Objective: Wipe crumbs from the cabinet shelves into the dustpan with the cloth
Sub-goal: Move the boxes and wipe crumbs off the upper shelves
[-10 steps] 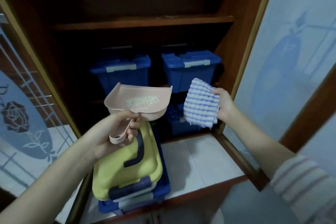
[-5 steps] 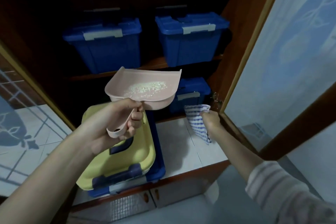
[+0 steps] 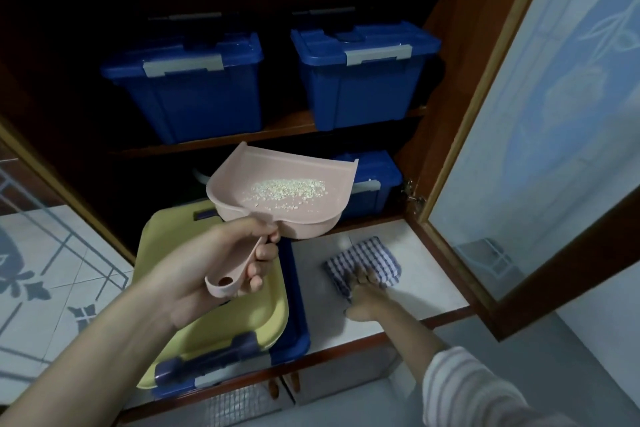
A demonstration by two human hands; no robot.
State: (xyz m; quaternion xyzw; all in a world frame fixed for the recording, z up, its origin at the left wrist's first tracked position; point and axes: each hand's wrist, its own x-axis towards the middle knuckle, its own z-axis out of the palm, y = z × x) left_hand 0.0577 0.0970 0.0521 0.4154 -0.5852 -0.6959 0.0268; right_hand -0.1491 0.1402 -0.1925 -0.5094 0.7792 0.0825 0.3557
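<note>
Down to the shelf (image 3: 426,282) came my right hand (image 3: 365,293), uncurled and pressing the cloth (image 3: 369,258); left of it, my left hand (image 3: 214,274) gripped the dustpan (image 3: 287,191).

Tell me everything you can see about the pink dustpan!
The dustpan is pale pink, looks like smooth plastic, with a flat scoop, raised side walls and a short handle ending in a hanging hole. The left hand grips the handle, holding it roughly level in front of the cabinet shelves. Pale crumbs lie inside.

Three blue bins (image 3: 194,94); yellow-lidded box (image 3: 159,253), dustpan (image 3: 277,163), cloth (image 3: 374,256): one each.
</note>
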